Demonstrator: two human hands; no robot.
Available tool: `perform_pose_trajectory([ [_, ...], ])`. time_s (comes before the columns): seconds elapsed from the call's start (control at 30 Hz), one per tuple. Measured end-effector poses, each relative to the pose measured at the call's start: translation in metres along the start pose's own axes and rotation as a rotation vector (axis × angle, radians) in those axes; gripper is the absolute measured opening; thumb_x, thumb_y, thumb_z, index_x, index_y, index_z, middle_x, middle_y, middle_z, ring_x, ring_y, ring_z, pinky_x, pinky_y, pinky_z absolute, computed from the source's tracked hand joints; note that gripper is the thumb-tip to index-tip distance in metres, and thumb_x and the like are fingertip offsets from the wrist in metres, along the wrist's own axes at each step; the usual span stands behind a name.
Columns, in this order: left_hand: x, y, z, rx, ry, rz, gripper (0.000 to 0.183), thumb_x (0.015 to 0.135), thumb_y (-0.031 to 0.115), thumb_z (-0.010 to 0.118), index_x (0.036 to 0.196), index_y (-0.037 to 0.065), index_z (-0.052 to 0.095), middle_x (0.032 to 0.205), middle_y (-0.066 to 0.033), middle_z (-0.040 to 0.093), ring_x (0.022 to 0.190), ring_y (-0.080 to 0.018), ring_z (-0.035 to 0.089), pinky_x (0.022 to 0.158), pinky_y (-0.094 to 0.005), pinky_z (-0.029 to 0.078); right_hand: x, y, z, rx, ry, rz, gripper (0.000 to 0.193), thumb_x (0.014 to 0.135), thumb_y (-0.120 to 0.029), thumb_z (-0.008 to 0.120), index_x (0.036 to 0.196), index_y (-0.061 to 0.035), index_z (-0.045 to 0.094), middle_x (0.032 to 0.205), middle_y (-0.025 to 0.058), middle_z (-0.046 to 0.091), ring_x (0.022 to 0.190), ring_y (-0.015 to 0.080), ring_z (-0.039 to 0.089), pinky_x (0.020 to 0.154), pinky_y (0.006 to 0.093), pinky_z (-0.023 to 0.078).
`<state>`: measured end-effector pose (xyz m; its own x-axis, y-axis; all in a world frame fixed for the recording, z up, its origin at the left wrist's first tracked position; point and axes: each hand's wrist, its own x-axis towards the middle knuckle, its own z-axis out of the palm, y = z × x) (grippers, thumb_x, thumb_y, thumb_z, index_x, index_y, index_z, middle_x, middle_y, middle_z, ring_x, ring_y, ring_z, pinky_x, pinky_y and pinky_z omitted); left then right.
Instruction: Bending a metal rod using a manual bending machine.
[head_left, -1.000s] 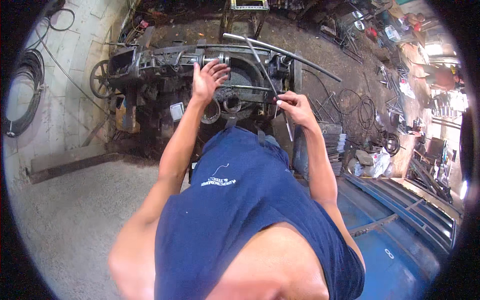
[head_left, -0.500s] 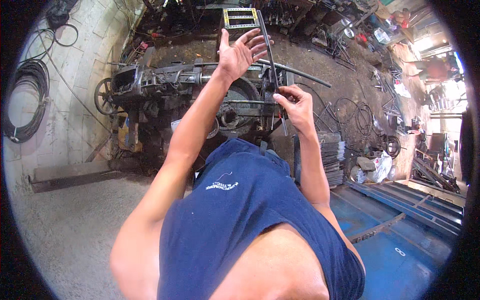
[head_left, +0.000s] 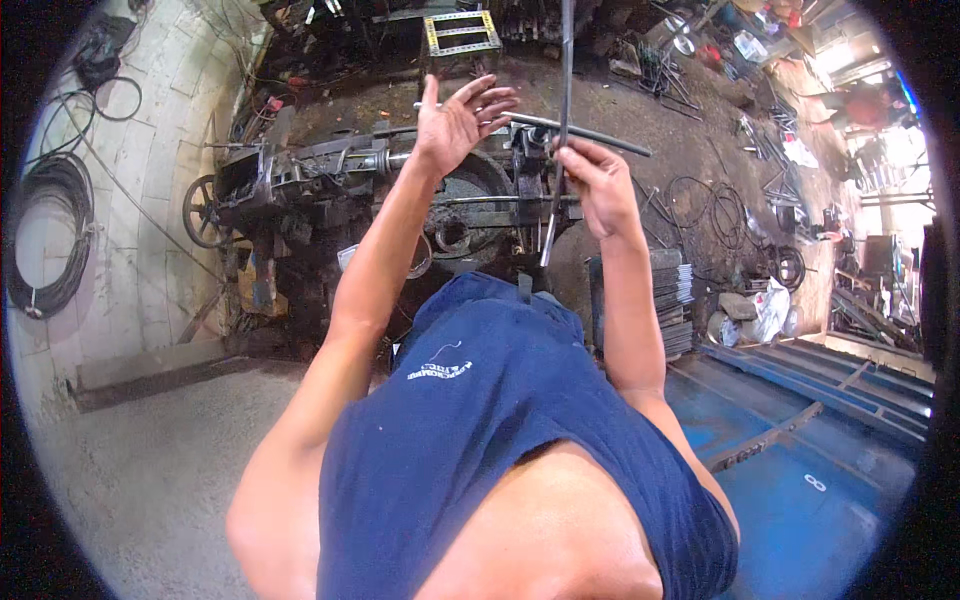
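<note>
My right hand (head_left: 602, 188) pinches a long thin metal rod (head_left: 565, 90) between thumb and fingers. The rod stands nearly straight up the view, its far end cut off by the upper edge and its brighter lower end hanging just in front of my shirt. To the left, my left hand (head_left: 455, 125) is raised with the palm up and fingers spread, holding nothing and apart from the rod. Below both hands is a dark, greasy machine (head_left: 300, 180) with a handwheel (head_left: 205, 212) at its left end. A dark tube (head_left: 590, 135) lies across the machine's right part, behind the held rod.
A yellow-edged metal frame (head_left: 462, 33) stands beyond the machine. Stacked metal bars (head_left: 672, 300) lie right of my body, near blue metal panels (head_left: 790, 480). A coil of black cable (head_left: 55, 235) rests at the left. Scrap rods and wire lie on the floor at right.
The rod has turned more upright in my right hand, its lower end swinging left. My left hand, earlier against or just behind the rod, has moved left and away from it.
</note>
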<state>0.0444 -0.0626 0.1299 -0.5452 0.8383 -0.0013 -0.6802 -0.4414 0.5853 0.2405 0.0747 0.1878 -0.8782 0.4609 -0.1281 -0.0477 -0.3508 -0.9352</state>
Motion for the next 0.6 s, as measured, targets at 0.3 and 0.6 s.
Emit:
perform_pose_trajectory([
  [0.3, -0.040, -0.028, -0.011, -0.224, 0.116, -0.045, 0.099, 0.091, 0.077, 0.011, 0.140, -0.004, 0.039, 0.138, -0.0258, 0.049, 0.130, -0.0408, 0.046, 0.108, -0.0514, 0.038, 0.046, -0.029, -0.008, 0.498, 0.064, 0.019, 0.010, 0.091, -0.011, 0.066, 0.099, -0.0052, 0.067, 0.080, -0.0007, 0.062, 0.073, 0.0094, 0.057, 0.068, 0.0261, 0.043],
  [0.6, -0.033, -0.043, -0.009, -0.304, 0.043, -0.063, 0.096, 0.091, 0.076, 0.012, 0.138, -0.004, 0.041, 0.133, -0.0271, 0.052, 0.127, -0.0417, 0.049, 0.105, -0.0521, 0.042, 0.060, -0.011, -0.019, 0.538, 0.257, 0.026, 0.007, 0.087, -0.015, 0.072, 0.089, -0.0123, 0.066, 0.076, -0.0035, 0.062, 0.069, 0.0079, 0.056, 0.067, 0.0276, 0.041],
])
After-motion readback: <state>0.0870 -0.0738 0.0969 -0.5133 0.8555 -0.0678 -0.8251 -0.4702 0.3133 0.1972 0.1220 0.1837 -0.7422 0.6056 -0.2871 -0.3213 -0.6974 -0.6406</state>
